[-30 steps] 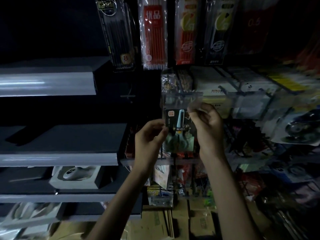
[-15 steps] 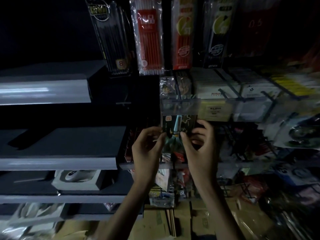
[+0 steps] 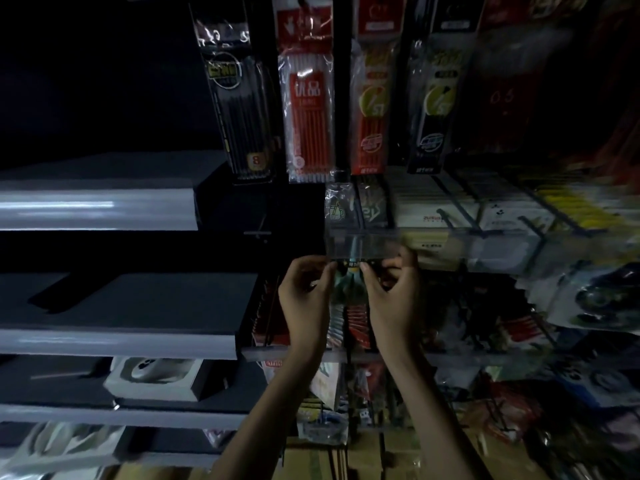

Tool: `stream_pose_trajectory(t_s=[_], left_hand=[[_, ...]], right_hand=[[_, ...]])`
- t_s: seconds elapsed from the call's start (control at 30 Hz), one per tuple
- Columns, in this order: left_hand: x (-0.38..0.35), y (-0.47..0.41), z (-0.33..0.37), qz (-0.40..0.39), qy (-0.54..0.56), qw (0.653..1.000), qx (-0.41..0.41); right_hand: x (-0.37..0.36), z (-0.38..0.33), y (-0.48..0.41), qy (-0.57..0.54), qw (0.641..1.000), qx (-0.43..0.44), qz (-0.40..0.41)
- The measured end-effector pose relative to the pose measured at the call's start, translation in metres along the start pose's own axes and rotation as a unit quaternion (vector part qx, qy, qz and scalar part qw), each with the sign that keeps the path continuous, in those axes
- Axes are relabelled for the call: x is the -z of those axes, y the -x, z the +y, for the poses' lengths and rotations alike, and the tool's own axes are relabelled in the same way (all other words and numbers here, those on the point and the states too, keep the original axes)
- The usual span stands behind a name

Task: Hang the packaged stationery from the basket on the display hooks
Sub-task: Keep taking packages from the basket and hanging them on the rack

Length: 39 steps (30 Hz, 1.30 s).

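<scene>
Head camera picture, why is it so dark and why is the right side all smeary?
Head view: the light is dim, so the upper left is almost black; a glare streak shines on the grey shelf edge; the packs at far right are smeared by blur, while the left hand, right hand and the small pack they pinch look fairly sharp.
</scene>
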<state>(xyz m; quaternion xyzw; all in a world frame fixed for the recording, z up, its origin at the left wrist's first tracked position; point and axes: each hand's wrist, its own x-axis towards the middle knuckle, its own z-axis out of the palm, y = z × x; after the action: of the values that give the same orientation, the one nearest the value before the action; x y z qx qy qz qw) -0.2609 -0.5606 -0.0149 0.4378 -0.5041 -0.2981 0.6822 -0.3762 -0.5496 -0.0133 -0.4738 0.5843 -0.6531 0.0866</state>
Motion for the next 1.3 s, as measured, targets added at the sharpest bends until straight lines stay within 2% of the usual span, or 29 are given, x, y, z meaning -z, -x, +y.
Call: stream_pose_trajectory(t_s=[0.57,0.8,1.0,1.13,1.3], left_hand=[[0.006,0.021,-0.035,-0.034,-0.068,0.994,0.079],[0.004,0.012,-0.027,-0.022,-0.05,0.996,0.072],[0.009,0.021,-0.042,-0.028,-0.073,0.994,0.075],[0.006,0.018,-0.036,-0.013,-0.041,0.995,0.09],[0.002,0.022,-0.025,-0.043,-0.015,0.996,0.081]], right_hand=[[0.008,0.04,0.024,0.042,0.998,-0.035,-0.018],[0.003,0.03,0.015,0.054,0.998,-0.041,-0.012],[0.005,0.041,0.023,0.054,0.998,-0.034,-0.026],[0.003,0.043,0.024,0.05,0.996,-0.057,-0.049],[-0.006,0.036,0.026,0.042,0.996,-0.035,-0.077]])
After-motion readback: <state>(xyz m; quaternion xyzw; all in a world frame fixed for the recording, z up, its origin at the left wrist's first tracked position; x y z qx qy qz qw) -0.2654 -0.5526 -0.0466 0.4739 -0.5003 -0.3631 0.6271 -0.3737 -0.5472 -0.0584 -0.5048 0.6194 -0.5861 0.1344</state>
